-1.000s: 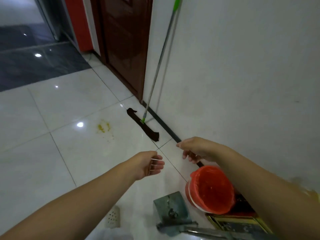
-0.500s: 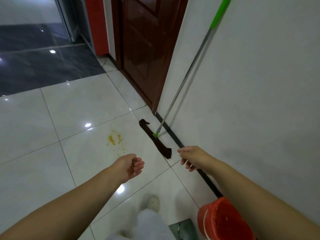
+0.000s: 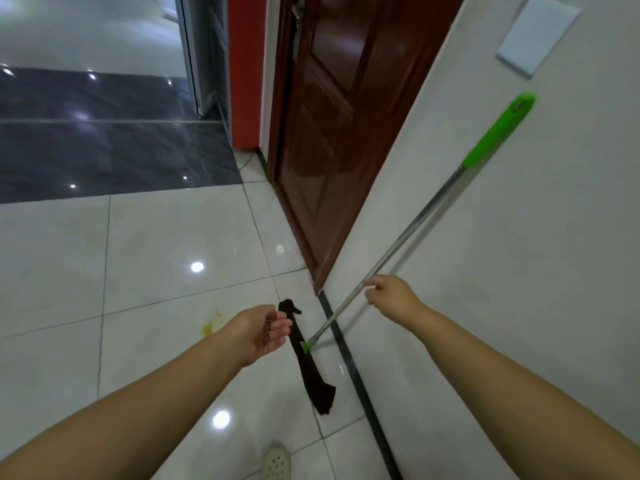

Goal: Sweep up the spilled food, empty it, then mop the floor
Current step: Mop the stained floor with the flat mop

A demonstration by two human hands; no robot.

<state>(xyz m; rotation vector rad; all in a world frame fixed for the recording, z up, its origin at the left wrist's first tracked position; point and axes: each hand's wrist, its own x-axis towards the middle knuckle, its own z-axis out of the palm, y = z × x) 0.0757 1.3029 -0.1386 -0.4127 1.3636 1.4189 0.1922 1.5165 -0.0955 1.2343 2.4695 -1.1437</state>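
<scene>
A flat mop leans against the white wall, its metal pole (image 3: pixel 412 226) ending in a green grip and its dark brown cloth head (image 3: pixel 310 367) lying on the white tiles by the skirting. My right hand (image 3: pixel 389 294) reaches to the lower part of the pole, with its fingertips at the pole and loosely bent; it grips nothing. My left hand (image 3: pixel 263 329) hovers open just left of the mop head, fingers relaxed and holding nothing. A yellow food stain (image 3: pixel 209 325) marks the tile to the left of my left hand.
A dark brown door (image 3: pixel 332 133) stands behind the mop, with a red panel (image 3: pixel 244 71) to its left. Dark grey tiles (image 3: pixel 104 147) lie beyond the white floor. A black skirting strip (image 3: pixel 360 386) runs along the wall. My white perforated shoe (image 3: pixel 276 462) shows at the bottom.
I have stepped toward the mop; the red bucket and the dustpan have left the view. My right hand has risen from near the floor to the mop pole. My left hand has moved toward the mop head.
</scene>
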